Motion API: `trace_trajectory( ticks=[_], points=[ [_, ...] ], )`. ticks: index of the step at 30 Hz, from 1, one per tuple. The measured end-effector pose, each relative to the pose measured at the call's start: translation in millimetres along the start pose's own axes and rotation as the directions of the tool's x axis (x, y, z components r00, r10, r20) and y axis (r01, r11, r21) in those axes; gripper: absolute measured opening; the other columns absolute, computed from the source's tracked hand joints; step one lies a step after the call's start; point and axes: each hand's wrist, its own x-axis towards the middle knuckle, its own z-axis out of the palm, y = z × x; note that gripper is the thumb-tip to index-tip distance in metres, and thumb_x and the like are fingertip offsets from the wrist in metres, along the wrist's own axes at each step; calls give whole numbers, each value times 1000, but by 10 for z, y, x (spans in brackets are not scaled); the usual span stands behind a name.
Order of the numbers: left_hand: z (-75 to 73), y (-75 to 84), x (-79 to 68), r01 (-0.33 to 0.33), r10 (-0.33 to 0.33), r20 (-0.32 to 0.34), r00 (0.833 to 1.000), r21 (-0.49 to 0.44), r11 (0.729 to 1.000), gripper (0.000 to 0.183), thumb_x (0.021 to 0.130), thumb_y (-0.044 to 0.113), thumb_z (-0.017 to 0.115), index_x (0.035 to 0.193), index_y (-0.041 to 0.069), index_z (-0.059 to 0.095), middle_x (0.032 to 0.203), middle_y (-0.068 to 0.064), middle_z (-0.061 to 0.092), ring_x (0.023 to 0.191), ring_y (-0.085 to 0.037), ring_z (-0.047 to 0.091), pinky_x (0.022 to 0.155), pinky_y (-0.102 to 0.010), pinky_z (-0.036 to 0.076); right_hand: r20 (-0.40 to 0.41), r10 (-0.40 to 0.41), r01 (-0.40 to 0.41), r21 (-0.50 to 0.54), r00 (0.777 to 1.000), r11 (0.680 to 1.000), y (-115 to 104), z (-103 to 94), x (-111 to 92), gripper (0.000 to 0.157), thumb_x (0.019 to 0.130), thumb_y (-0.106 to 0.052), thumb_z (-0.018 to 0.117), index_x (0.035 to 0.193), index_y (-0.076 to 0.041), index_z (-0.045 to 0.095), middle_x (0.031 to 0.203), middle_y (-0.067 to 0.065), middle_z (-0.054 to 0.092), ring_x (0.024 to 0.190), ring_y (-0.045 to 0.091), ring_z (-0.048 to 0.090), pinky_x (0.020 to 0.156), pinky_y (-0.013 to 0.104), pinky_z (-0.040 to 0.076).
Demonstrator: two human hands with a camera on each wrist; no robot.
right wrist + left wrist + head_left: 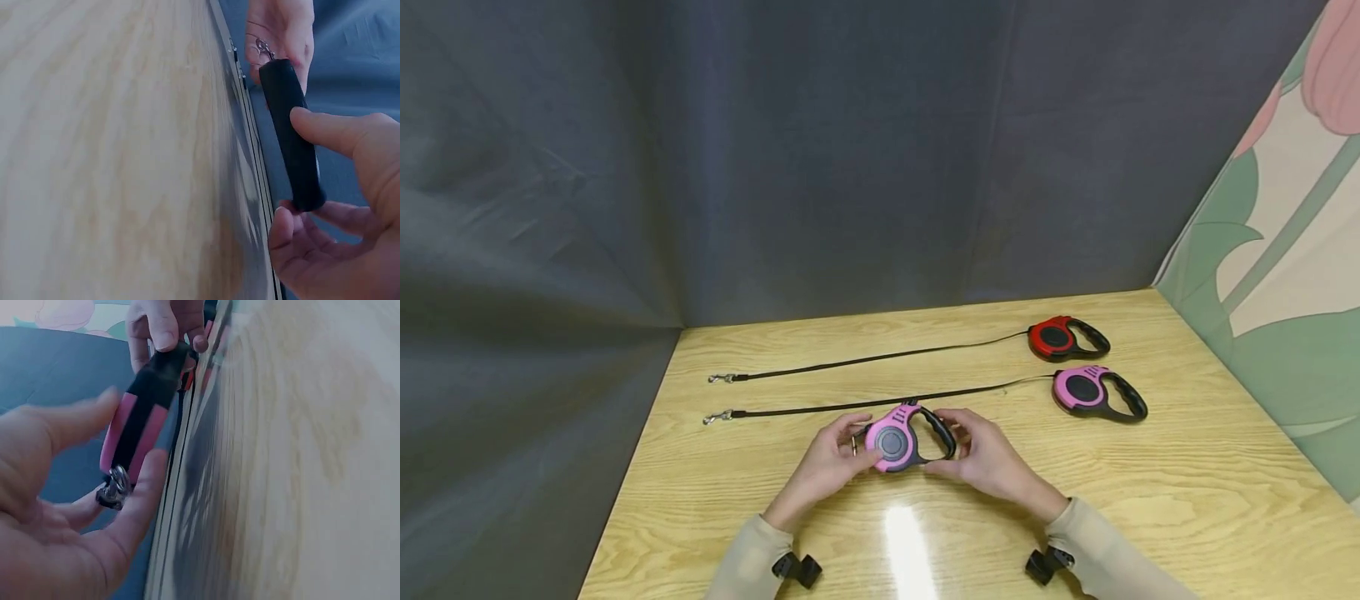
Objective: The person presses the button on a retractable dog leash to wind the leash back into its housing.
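Leash in hands (901, 442): held up between both hands near the front middle of the desk (1150, 508), just on the near side of a black cord (820, 409); apparently not resting on the wood.
Left hand (835, 454): fingers half closed around the pink casing, thumb on its face, close to the metal clip (115, 487).
Right hand (981, 454): fingers curled lightly on the black handle (290, 147), thumb along one side, other fingertips about the end; strength of grip not possible to tell.
Step in hand: by judgement, steadying and aligning with two hands.
Good grip: hold the handle firmly; before any pull, pinch the clip itself, not the casing; pull slowly, straight, without twisting.
Neighbours: red leash (1049, 338) and second pink leash (1082, 388) farther back at the right, both cords stretched leftward; better to lower with care, without brushing the nearer cord.
Possible trouble: sudden spring-back after a loose pinch.
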Motion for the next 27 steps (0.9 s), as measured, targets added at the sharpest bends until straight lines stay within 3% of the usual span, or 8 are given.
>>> trace_trajectory(
  ticks=[2, 5, 9, 15, 18, 21, 27],
  points=[
    [-15, 0, -25, -19, 18, 14, 1000, 72, 997, 76, 88, 12, 88, 153, 0, 51, 147, -24, 59, 86, -17, 65, 69, -24, 56, 15, 23, -23, -4, 1000, 1000, -4, 4, 4, 81, 73, -27, 100, 141, 1, 64, 112, 11, 70, 78, 10, 62, 62, 23, 54],
    [-18, -12, -55, -41, 33, 37, 999, 227, 973, 85, 80, 16, 96, 152, 3, 53, 142, -17, 60, 95, -17, 62, 80, -27, 54, 41, 32, -31, -29, 999, 999, -8, 13, 4, 79, 73, -29, 100, 137, 2, 66, 113, 8, 70, 85, 10, 60, 66, 22, 52],
    [-9, -22, -87, -57, 48, 35, 998, 396, 917, 82, 76, 24, 99, 146, 7, 60, 130, -9, 64, 92, -12, 61, 82, -27, 53, 67, 11, -5, -80, 998, 997, -17, 29, 0, 78, 72, -31, 100, 135, 2, 67, 106, 3, 69, 84, 9, 56, 70, 21, 48],
    [-21, -16, -108, -78, 79, 23, 997, 548, 832, 80, 72, 35, 100, 141, 14, 67, 118, 2, 69, 82, -3, 58, 74, -25, 48, 70, -2, 12, -150, 998, 989, -26, 73, 3, 75, 70, -32, 101, 131, 1, 70, 106, -1, 70, 89, 8, 60, 78, 24, 53],
    [-32, -28, -108, -79, 75, 31, 997, 594, 800, 80, 73, 40, 99, 141, 15, 67, 116, 4, 69, 81, -3, 56, 72, -24, 47, 71, -2, 17, -209, 997, 978, -33, 101, -1, 75, 69, -35, 101, 129, -1, 72, 110, -1, 70, 96, 10, 63, 86, 28, 56],
    [-43, -38, -107, -83, 75, 39, 996, 610, 788, 81, 73, 42, 99, 143, 15, 66, 116, 4, 69, 81, -3, 56, 71, -24, 46, 76, 1, 19, -254, 997, 967, -33, 111, -3, 76, 71, -38, 101, 131, -1, 72, 113, 0, 71, 99, 11, 64, 88, 31, 57],
    [-88, -45, -108, -110, 84, 71, 994, 618, 778, 79, 76, 47, 95, 143, 17, 65, 118, 5, 69, 81, -2, 56, 72, -24, 46, 104, -6, 34, -264, 995, 964, -42, 79, 11, 77, 73, -39, 99, 133, -1, 71, 108, -1, 68, 87, 7, 56, 76, 23, 50]
  ],
)
